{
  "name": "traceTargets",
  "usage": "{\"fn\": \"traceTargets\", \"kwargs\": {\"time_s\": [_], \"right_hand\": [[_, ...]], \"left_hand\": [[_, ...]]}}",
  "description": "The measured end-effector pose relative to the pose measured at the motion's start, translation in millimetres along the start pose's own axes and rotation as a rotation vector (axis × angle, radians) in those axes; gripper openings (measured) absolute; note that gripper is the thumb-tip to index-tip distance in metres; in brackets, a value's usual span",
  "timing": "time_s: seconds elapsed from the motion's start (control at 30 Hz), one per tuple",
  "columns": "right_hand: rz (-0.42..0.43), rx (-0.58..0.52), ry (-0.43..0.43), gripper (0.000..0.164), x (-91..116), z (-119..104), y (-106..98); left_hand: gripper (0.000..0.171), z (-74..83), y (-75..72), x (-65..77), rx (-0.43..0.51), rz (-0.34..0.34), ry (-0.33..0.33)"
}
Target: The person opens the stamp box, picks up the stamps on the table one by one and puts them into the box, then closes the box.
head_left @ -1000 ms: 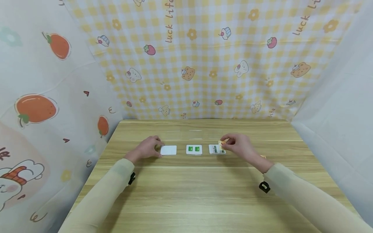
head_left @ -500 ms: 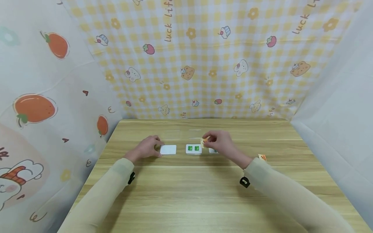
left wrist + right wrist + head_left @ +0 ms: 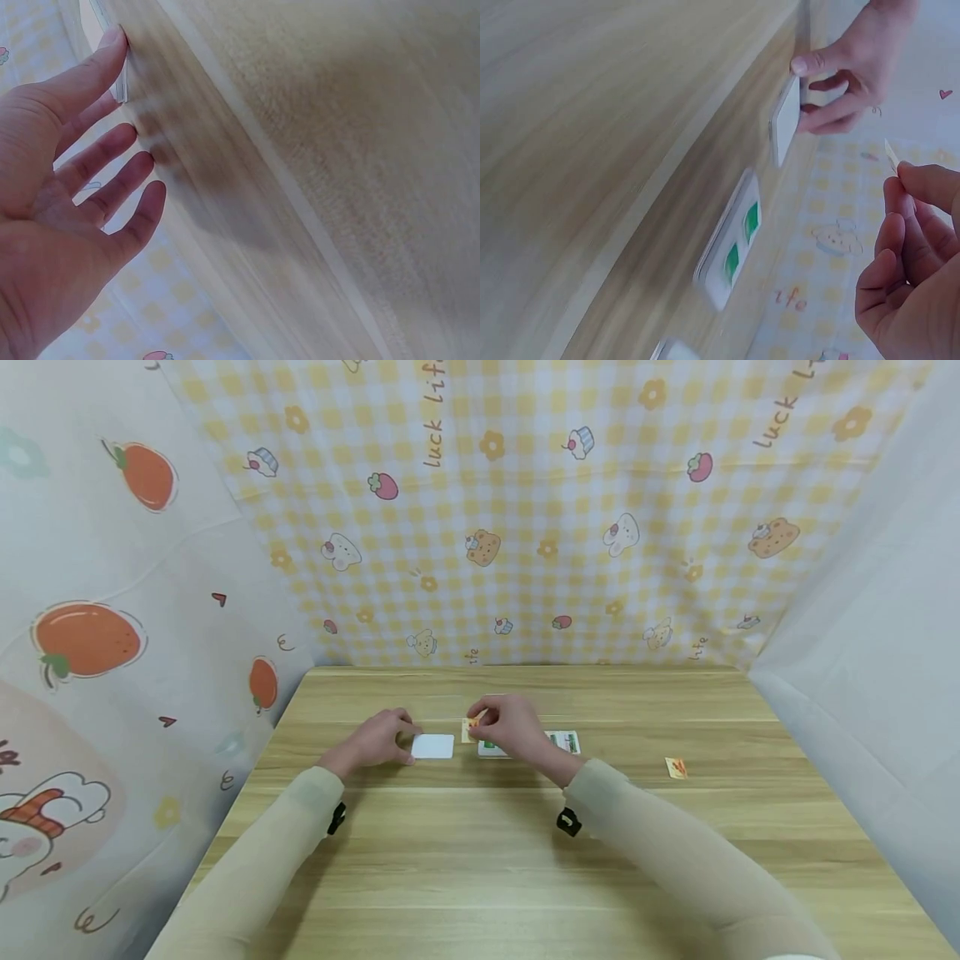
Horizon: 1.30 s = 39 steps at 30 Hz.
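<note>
Sleeves (image 3: 255,860) of pale cream reach over a wood-grained table (image 3: 465,860) from its near side, with a black device (image 3: 569,822) worn at each wrist. Past them, over to the right, a loose orange card (image 3: 676,767) lies flat by itself. Farther on runs a row of three white-edged stacks. At its right end is the picture stack (image 3: 567,743), partly covered by the right wrist; its print seems to be small scenes with some green, though it is too small to read surely. The green-square stack (image 3: 741,241) sits in the middle, and the blank white stack (image 3: 432,746) at the left end. The left hand (image 3: 377,739) pinches that blank one at its outer end between thumb and finger, the other fingers spread. The right hand (image 3: 515,727) holds a small printed card (image 3: 468,732) in a narrow fingertip pinch, raised above the table, between the blank and green-square stacks as the head view shows it. Behind everything hangs a yellow-checked curtain (image 3: 517,510).
</note>
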State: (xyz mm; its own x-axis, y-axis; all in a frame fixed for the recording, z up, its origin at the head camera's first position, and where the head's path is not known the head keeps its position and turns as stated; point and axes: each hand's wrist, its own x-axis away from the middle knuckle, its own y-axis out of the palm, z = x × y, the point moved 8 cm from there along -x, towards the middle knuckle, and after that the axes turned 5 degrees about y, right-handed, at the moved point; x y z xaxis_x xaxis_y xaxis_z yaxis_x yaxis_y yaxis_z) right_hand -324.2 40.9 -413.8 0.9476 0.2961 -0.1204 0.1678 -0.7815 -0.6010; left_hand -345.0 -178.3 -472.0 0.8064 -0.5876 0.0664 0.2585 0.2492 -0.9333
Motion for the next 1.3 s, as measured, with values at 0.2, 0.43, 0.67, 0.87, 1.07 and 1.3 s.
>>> {"fn": "traceTargets", "kwargs": {"time_s": [0.2,0.43,0.67,0.87,1.07,1.3], "right_hand": [[-0.017,0.033,-0.008,0.013,-12,-7,23],[-0.031,0.074,0.038,0.015,-26,-1,42],[-0.064,0.107,0.041,0.014,-36,2,59],[-0.078,0.198,0.038,0.013,-39,2,70],[-0.089,0.257,0.105,0.013,-42,9,78],[-0.080,0.285,0.152,0.014,-44,15,84]], "left_hand": [[0.060,0.5,-0.8,1.5,0.015,0.003,0.005],[0.061,-0.8,-0.9,0.6,-0.010,0.011,0.013],[0.061,-3.3,1.9,-0.9,-0.013,-0.004,-0.016],[0.060,2.4,-2.2,-1.7,-0.020,0.003,-0.004],[0.061,2.7,-2.7,-1.8,-0.032,-0.007,-0.005],[0.061,-0.4,-0.3,0.2,-0.037,0.000,-0.011]]}}
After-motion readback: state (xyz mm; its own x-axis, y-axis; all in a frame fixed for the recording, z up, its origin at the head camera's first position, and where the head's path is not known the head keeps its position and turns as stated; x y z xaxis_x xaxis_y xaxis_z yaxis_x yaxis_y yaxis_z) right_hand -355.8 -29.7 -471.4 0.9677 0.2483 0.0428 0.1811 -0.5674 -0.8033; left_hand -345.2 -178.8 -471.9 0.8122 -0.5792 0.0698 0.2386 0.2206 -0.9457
